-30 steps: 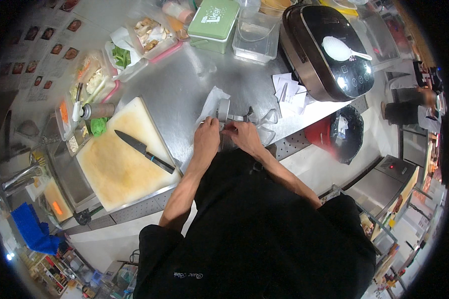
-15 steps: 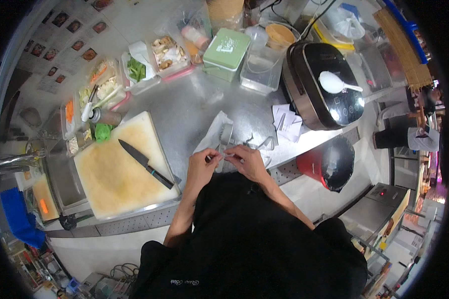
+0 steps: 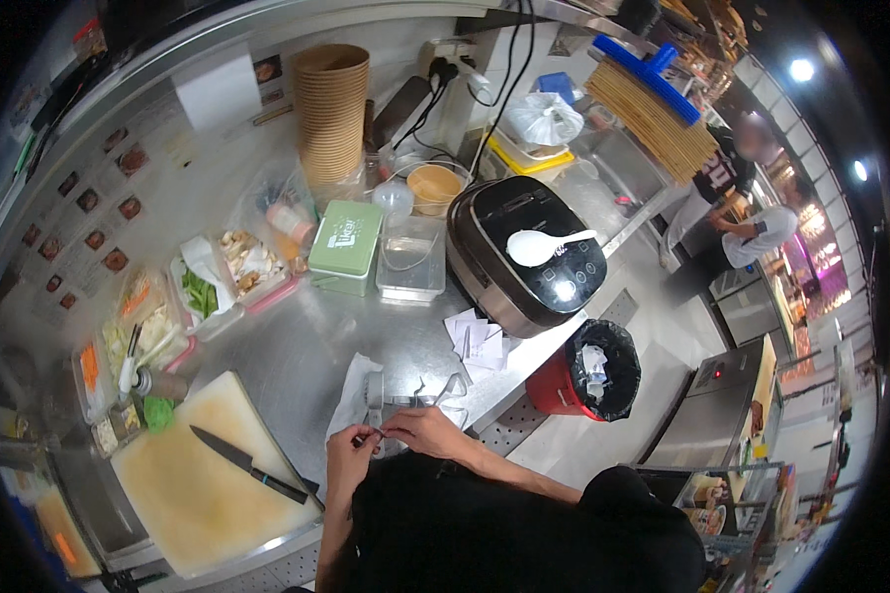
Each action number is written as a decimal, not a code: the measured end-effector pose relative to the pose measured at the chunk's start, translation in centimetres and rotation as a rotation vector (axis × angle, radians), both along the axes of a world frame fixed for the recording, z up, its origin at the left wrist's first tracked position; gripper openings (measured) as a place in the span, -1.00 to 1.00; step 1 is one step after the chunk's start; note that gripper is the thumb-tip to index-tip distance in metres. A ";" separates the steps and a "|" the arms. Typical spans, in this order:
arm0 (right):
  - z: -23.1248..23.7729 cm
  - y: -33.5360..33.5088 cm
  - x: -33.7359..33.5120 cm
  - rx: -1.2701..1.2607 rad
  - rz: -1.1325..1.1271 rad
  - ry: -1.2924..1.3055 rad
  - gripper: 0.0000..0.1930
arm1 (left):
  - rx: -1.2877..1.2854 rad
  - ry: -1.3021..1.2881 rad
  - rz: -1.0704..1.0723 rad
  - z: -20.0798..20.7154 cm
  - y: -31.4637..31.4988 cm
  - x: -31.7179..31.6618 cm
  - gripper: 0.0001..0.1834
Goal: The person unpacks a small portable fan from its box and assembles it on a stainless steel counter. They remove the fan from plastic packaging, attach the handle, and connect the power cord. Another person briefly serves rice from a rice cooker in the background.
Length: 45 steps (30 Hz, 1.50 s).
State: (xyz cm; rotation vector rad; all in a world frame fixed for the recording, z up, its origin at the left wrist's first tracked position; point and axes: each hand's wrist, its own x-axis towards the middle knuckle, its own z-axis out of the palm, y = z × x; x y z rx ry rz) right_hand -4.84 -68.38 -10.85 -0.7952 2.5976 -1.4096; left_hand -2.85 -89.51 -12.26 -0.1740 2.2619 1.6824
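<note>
My left hand (image 3: pixel 350 457) and my right hand (image 3: pixel 421 432) meet close to my body at the steel counter's (image 3: pixel 297 341) front edge. Both are closed, fingertips pinched together around something too small to make out. Just beyond them lies a crumpled white sheet (image 3: pixel 348 403), with a grey ring-shaped thing (image 3: pixel 375 387) beside it. Pale, tangled strips (image 3: pixel 452 392), perhaps plastic, lie past my right hand. To the left, a black-handled knife (image 3: pixel 250 465) rests on a worn cutting board (image 3: pixel 183 484), apart from both hands.
Vegetable tubs (image 3: pixel 203 289) line the wall. A green box (image 3: pixel 346 242), a clear container (image 3: pixel 411 262) and stacked paper bowls (image 3: pixel 331 114) stand behind. A white spoon (image 3: pixel 536 247) tops the rice cooker (image 3: pixel 514 287), near folded papers (image 3: pixel 478 341). Below is a red bin (image 3: pixel 556 383); two people stand far right.
My view has swung up and to the right, so everything sits lower and further left. My hands stay pinched together, and the knife and board remain in place on the counter.
</note>
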 end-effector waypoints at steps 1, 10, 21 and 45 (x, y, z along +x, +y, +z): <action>0.1 0.1 0.0 0.005 0.007 -0.012 -0.85 | -0.006 -0.001 -0.010 -0.2 0.0 0.2 -0.86; -0.9 -0.2 0.8 0.030 0.003 -0.064 -0.83 | 0.009 0.007 -0.048 0.2 -0.7 0.4 -0.86; -1.4 0.1 0.9 -0.023 0.016 -0.085 -0.82 | 0.004 -0.028 -0.059 0.6 -0.4 0.5 -0.85; 0.0 -0.7 -0.9 -0.001 0.061 -0.123 -0.88 | -0.203 0.060 -0.155 2.0 -1.8 -0.4 -0.80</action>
